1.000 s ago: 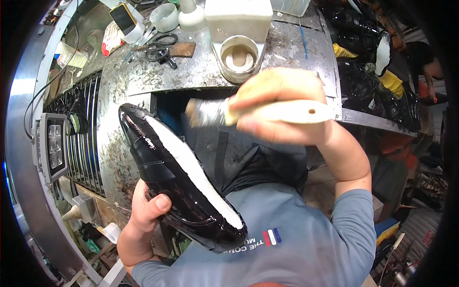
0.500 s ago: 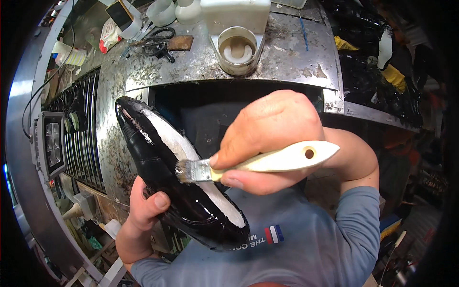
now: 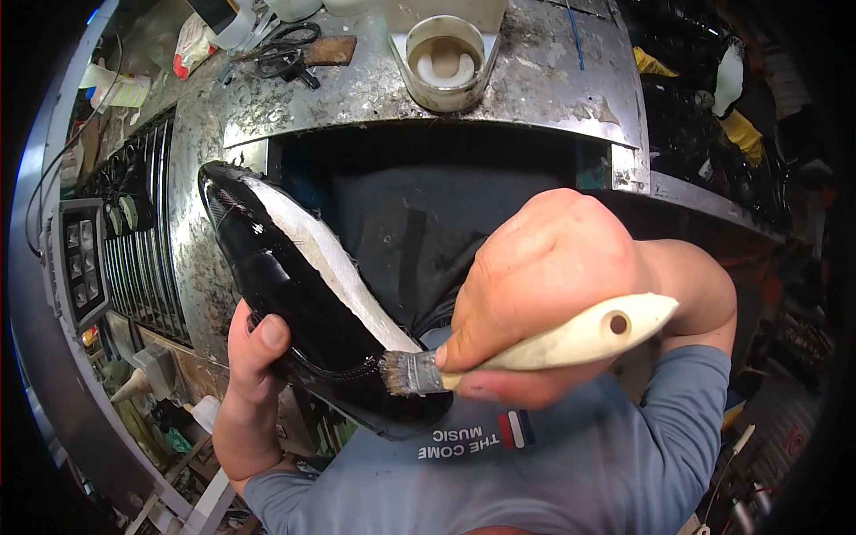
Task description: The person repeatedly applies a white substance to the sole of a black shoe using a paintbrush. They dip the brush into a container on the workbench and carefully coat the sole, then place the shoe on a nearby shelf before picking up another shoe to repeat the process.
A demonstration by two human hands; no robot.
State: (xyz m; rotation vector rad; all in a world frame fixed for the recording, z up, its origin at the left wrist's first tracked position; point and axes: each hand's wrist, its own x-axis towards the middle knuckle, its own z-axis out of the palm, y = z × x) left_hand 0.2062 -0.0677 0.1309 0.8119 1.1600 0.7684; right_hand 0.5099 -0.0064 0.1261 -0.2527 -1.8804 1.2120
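Note:
A glossy black shoe (image 3: pixel 308 308) lies tilted on its side, with a long pale strip (image 3: pixel 330 267) along its underside facing up. My left hand (image 3: pixel 252 352) grips the shoe's left side, the thumb on the black upper and the other fingers hidden beneath. In my right hand (image 3: pixel 548 276) is a flat paintbrush (image 3: pixel 571 339) with a cream handle, pinched close to its metal ferrule. Its bristles rest against the shoe near the end closest to me, covering the lower end of the pale strip.
Ahead on the stained metal bench (image 3: pixel 357 102) stands a clear cup (image 3: pixel 443 71) with whitish contents. Black scissors (image 3: pixel 285 53) and a brown block (image 3: pixel 331 51) lie left of it. A metal rack (image 3: pixel 147 250) and a lamp panel (image 3: pixel 80 259) are at the left; black shiny material (image 3: pixel 687 134) is at the right.
My right hand has drawn the brush along the pale strip toward me and to the right, from its middle to its near end. The shoe has shifted slightly left.

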